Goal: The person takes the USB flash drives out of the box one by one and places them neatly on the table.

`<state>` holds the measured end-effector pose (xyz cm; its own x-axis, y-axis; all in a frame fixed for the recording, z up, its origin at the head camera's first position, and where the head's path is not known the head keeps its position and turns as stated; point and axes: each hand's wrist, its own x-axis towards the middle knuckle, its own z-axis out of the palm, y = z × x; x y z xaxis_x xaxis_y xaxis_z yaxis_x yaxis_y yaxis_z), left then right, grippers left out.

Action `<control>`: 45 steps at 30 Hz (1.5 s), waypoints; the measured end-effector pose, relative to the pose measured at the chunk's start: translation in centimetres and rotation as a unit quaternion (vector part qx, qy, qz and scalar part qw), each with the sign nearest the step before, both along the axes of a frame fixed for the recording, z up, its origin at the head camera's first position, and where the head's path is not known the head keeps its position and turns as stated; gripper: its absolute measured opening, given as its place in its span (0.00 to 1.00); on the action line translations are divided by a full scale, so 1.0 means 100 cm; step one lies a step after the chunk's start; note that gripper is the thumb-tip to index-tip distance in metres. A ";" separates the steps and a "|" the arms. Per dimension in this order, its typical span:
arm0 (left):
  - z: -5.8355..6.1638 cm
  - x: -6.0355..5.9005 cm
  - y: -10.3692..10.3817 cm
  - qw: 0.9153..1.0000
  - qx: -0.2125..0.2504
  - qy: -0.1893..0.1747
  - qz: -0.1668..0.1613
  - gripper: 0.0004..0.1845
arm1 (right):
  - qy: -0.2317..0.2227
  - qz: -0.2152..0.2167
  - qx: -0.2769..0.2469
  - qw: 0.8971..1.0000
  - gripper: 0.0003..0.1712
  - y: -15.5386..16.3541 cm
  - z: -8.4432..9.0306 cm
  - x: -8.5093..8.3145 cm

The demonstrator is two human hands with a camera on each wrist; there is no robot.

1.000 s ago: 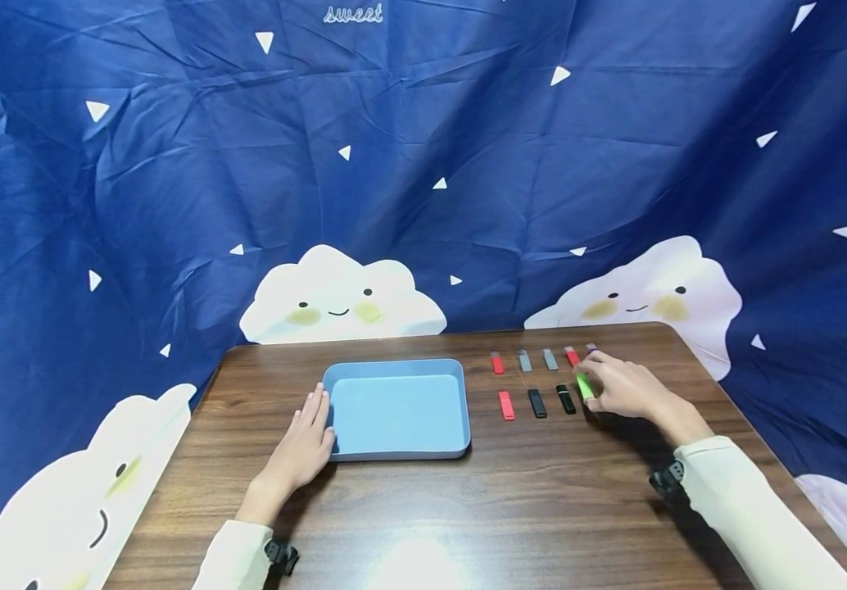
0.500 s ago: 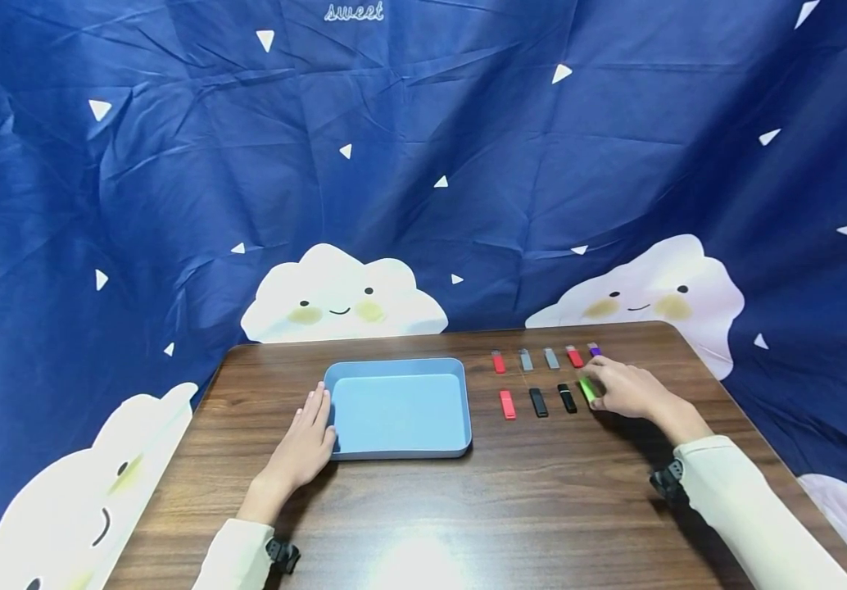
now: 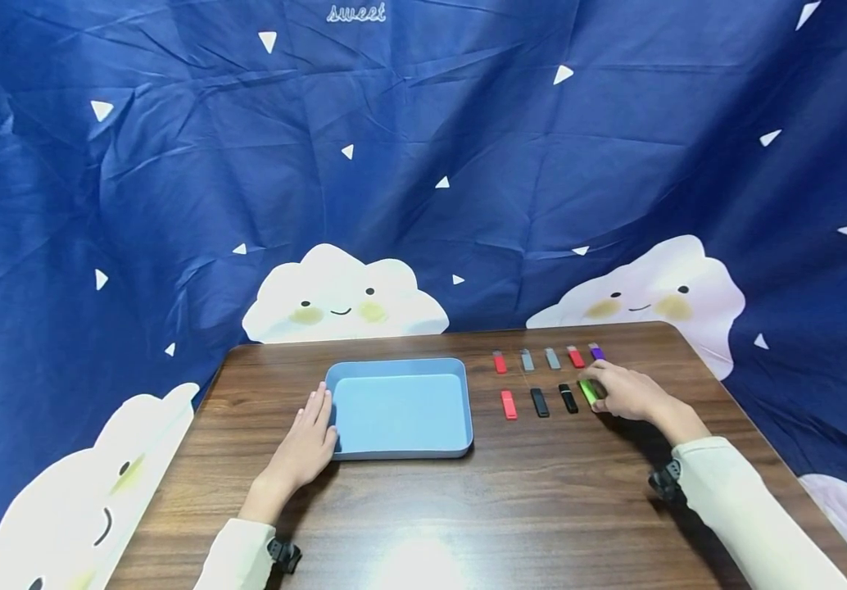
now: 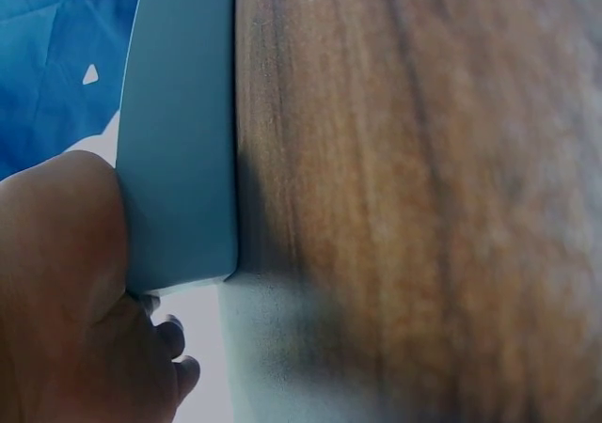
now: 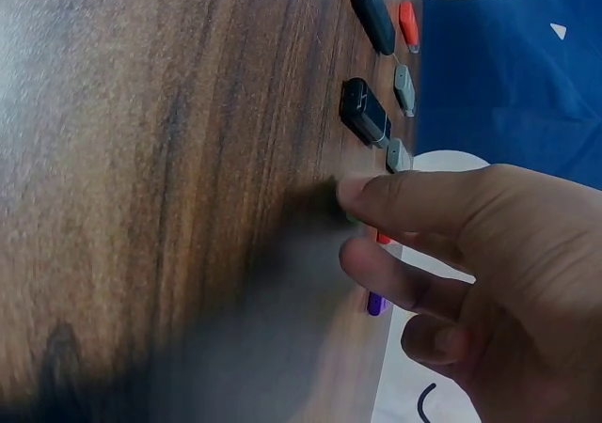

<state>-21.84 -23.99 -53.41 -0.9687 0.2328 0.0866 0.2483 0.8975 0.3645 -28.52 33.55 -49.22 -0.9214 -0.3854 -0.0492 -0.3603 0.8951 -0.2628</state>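
Observation:
My right hand [image 3: 626, 391] is at the right end of a row of small USB sticks, thumb and forefinger at the two ends of a green USB stick [image 3: 587, 393]. In the right wrist view the fingers hide nearly all of that stick. Just left of it lies a black USB stick [image 3: 568, 398]; a purple one [image 3: 597, 351] lies beyond the hand. At the left, my left hand [image 3: 304, 442] rests with straight fingers along the side of a shallow blue tray [image 3: 394, 455]; the left wrist view shows the thumb against the tray's wall [image 4: 179, 160].
The near row also holds another black stick [image 3: 539, 402] and a pinkish-red one [image 3: 509, 405]. Behind it runs a second row with red [image 3: 500, 362] and grey sticks [image 3: 527, 360]. The wooden table [image 3: 541, 508] ends at a blue cloud-print curtain [image 3: 482, 164].
The green USB stick has shifted slightly towards me and right, with the right hand on it, and the purple stick shows more fully. The left hand and tray have stayed in place.

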 end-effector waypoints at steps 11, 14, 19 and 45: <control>-0.001 0.000 0.000 1.000 0.000 0.002 0.000 0.36 | -0.004 -0.004 -0.006 1.000 0.31 0.000 -0.005 0.000; 0.000 0.000 0.000 1.000 0.005 0.001 -0.001 0.36 | -0.004 -0.004 -0.006 1.000 0.30 0.001 -0.005 0.001; -0.004 0.000 0.000 1.000 0.010 0.011 -0.005 0.35 | -0.009 -0.011 -0.007 1.000 0.31 0.003 -0.005 0.000; 0.001 -0.005 -0.002 1.000 0.004 0.023 -0.005 0.35 | 0.040 -0.079 -0.092 0.992 0.05 0.016 0.007 0.019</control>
<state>-22.35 -24.24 -53.28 -0.9613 0.2418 0.1323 0.2739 0.8915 0.3608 -26.61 35.13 -48.53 -0.9692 -0.2312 0.0854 -0.2458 0.8813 -0.4036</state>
